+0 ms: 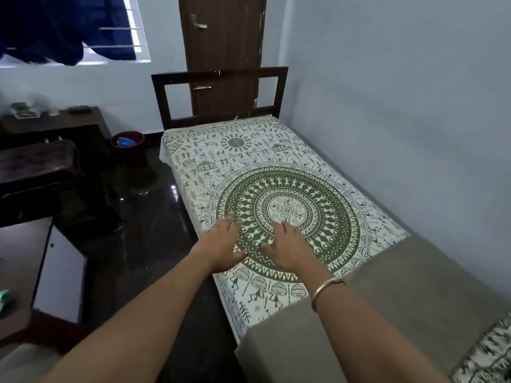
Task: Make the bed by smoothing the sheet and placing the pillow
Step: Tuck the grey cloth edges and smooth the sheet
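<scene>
At the near right corner lies a cropped printed cloth [489,355]; I cannot tell whether it is the pillow. A taupe blanket [387,313] covers the bed's near end. Beyond its edge, the left grip [224,241] and right grip [287,247] are open and empty, fingers spread over the patterned sheet [290,167], near its left edge. Dark floor [154,217] leaves room on the left; the wall [387,134] hugs the right side. The headboard [218,76] closes the far end.
</scene>
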Tool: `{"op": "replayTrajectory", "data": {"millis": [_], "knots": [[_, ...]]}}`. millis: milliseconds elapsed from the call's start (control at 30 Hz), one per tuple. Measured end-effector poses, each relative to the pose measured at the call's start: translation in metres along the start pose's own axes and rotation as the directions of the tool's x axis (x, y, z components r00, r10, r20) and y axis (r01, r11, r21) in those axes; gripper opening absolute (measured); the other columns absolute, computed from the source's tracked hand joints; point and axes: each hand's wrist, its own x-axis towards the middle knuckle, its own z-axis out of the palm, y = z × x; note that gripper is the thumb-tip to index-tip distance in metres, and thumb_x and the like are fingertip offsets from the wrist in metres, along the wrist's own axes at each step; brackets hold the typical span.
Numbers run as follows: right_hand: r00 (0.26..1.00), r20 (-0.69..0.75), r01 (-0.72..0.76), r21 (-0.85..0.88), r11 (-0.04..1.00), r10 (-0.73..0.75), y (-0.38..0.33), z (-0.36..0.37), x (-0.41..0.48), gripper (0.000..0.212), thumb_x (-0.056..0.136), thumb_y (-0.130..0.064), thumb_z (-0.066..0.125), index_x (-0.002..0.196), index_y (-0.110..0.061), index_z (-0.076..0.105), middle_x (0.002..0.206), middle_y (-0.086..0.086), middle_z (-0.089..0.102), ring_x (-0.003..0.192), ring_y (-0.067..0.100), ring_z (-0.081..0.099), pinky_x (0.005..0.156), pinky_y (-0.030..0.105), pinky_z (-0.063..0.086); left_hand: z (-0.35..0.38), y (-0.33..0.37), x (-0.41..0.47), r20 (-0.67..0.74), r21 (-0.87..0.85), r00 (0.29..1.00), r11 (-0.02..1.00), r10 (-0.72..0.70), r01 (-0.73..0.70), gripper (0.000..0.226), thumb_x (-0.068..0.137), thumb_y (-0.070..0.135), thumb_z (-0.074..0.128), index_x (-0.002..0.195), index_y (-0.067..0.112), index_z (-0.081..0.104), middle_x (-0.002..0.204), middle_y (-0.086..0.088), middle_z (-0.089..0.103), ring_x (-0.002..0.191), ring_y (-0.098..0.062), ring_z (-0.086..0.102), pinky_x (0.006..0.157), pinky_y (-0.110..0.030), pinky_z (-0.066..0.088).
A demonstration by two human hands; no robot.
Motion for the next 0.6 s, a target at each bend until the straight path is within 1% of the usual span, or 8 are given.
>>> {"op": "replayTrajectory", "data": {"millis": [67,167,267,367,500,600], "knots": [[0.999,0.003,-0.046,0.011,0.999,0.046,0.001,-0.006,0.027,0.072,0.095,-0.051,0.045,0.152,-0.018,0.014,0.160,0.010,0.008,0.146,0.033,0.008,0.116,0.050,0.019,-0.005,-0.012,0.033,0.005,-0.011,1.000,1.000,0.028,-0.028,0.083,0.090,0.050,0.052,0.152,0.018,0.006,0.160,-0.006,-0.007,0.147,-0.023,0.000,0.115,-0.047,0.021],[0.994,-0.007,-0.108,0.010,0.994,0.108,-0.003,-0.009,0.069,0.072,0.095,-0.051,0.045,0.152,-0.020,0.014,0.160,0.008,0.008,0.147,0.031,0.008,0.115,0.049,0.019,-0.015,-0.031,0.083,0.012,-0.001,0.994,0.994,0.107,-0.107,0.082,0.090,0.049,0.052,0.152,0.018,0.007,0.160,-0.007,-0.003,0.147,-0.024,0.001,0.117,-0.045,0.019],[0.984,-0.007,-0.177,0.050,0.983,0.178,-0.012,-0.009,0.112,0.070,0.095,-0.051,0.044,0.151,-0.019,0.017,0.160,0.009,0.010,0.146,0.031,0.008,0.116,0.046,0.016,-0.029,-0.054,0.128,0.048,0.041,0.983,0.983,0.178,-0.179,0.082,0.091,0.050,0.051,0.152,0.019,0.006,0.159,-0.006,-0.006,0.146,-0.025,0.000,0.118,-0.044,0.014],[0.970,0.013,-0.243,0.073,0.967,0.243,-0.034,-0.009,0.162,0.069,0.095,-0.052,0.043,0.150,-0.018,0.019,0.159,0.010,0.013,0.146,0.031,0.011,0.116,0.048,0.019,-0.047,-0.091,0.168,0.083,0.058,0.970,0.970,0.231,-0.236,0.082,0.091,0.050,0.051,0.152,0.020,0.006,0.159,-0.005,-0.007,0.147,-0.025,0.000,0.117,-0.047,0.017],[0.974,0.023,-0.227,0.101,0.969,0.226,-0.078,-0.014,0.224,0.068,0.096,-0.051,0.042,0.151,-0.017,0.020,0.158,0.012,0.016,0.145,0.032,0.012,0.116,0.047,0.020,-0.076,-0.147,0.213,0.116,0.090,0.963,0.963,0.243,-0.254,0.081,0.091,0.048,0.052,0.152,0.017,0.008,0.160,-0.007,-0.004,0.146,-0.027,0.003,0.115,-0.048,0.022],[0.979,0.043,-0.200,0.065,0.978,0.198,-0.100,-0.020,0.263,0.064,0.096,-0.051,0.042,0.149,-0.020,0.025,0.158,0.010,0.018,0.145,0.029,0.014,0.117,0.046,0.020,-0.089,-0.177,0.242,0.122,0.084,0.965,0.966,0.232,-0.243,0.081,0.092,0.046,0.050,0.152,0.016,0.005,0.159,-0.007,-0.007,0.146,-0.028,0.001,0.116,-0.047,0.020]]}}
